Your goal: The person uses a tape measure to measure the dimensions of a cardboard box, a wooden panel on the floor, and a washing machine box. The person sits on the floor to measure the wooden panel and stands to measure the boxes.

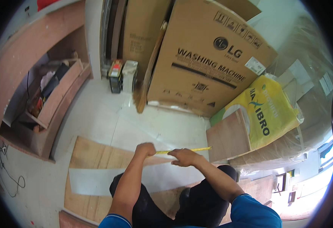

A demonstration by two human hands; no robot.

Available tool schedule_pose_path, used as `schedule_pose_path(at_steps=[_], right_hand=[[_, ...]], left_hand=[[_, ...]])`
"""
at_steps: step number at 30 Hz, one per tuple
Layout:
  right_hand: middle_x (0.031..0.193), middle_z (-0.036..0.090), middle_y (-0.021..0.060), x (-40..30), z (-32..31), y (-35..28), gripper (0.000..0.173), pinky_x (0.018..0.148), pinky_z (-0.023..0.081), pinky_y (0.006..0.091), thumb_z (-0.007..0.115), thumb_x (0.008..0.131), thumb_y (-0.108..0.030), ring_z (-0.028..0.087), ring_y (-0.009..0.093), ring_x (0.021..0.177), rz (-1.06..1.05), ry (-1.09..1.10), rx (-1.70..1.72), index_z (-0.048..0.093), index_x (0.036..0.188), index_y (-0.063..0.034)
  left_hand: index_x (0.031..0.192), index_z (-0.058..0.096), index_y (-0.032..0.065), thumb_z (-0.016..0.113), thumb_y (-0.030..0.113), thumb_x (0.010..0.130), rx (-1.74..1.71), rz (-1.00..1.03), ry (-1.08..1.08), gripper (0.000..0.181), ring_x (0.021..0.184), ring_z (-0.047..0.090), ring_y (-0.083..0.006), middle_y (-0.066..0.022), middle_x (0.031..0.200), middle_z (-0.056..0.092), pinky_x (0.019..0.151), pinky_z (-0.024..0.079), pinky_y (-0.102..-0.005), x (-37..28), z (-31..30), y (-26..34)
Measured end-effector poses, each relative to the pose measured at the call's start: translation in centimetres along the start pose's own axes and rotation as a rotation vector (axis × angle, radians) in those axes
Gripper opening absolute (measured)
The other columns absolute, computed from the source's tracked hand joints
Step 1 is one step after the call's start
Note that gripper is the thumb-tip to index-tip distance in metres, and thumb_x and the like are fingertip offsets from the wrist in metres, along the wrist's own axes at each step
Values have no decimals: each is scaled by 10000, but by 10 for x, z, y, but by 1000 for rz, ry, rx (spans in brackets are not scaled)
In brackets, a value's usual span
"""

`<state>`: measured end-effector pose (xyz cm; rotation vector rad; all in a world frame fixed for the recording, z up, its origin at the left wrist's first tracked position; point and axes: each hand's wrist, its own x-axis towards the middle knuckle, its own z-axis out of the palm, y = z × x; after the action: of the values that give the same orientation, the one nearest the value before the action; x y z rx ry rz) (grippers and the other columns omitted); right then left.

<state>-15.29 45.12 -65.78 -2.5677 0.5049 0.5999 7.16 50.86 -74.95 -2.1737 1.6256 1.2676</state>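
A yellow tape-measure blade [202,149] is stretched out above the floor, its free end pointing right. My left hand [146,149] is closed around the near end of the tape, and any case inside the fist is hidden. Along the blade lies my right hand [186,157], index finger against the tape and thumb apart below; whether it grips is unclear. Beneath both hands, a plywood sheet [98,154] rests on the floor with a white laminate-like strip [95,181] across it. My knees are over the sheet.
A plywood panel [227,136] leans on a yellow sack [269,108] at right. Ahead stand a washing machine carton [200,65] and a broom [140,98]. Small containers [115,77] stand beside it. At left is a wooden cabinet [72,77]; a cable [8,182] trails nearby.
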Motion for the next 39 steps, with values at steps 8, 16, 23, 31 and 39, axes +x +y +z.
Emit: schedule_pose_path(at_steps=[8,16,23,31,39], right_hand=[[1250,631,203,37,1,20,561,968,484,463,670,888,-326,603,377,1150,-30,-77,-34,535,1362,-58],[1214,636,175,24,-4,31,539,941,496,454,670,885,-331,609,350,1141,-9,-51,-24,545,1348,-83],[1119,675,159,19,-10,19,399,899,519,475,676,843,-283,646,339,1084,-45,-32,-68,610,1173,-68],[1094,679,145,32,8,21,369,883,520,485,660,857,-242,663,327,1059,-163,-162,-67,619,1173,-55],[1111,721,139,15,3,35,289,862,539,483,630,796,-156,690,323,1054,-22,-319,34,736,1051,-71]], left_hand=[[971,738,12,629,188,816,-345,132,147,259,824,711,-293,-151,933,736,750,554,-406,23,2,-49],[920,695,-17,624,142,870,-1076,205,244,181,612,640,-184,-109,766,684,556,511,-309,-5,-16,-24],[940,673,0,557,152,893,-1184,98,242,197,613,651,-194,-103,744,667,520,499,-323,17,-12,-1],[878,675,-12,582,152,878,-1073,43,229,188,566,613,-189,-100,706,651,520,492,-318,24,5,22],[972,663,10,603,182,881,-1306,-310,-75,204,566,632,-241,-124,739,645,494,507,-378,-28,98,38]])
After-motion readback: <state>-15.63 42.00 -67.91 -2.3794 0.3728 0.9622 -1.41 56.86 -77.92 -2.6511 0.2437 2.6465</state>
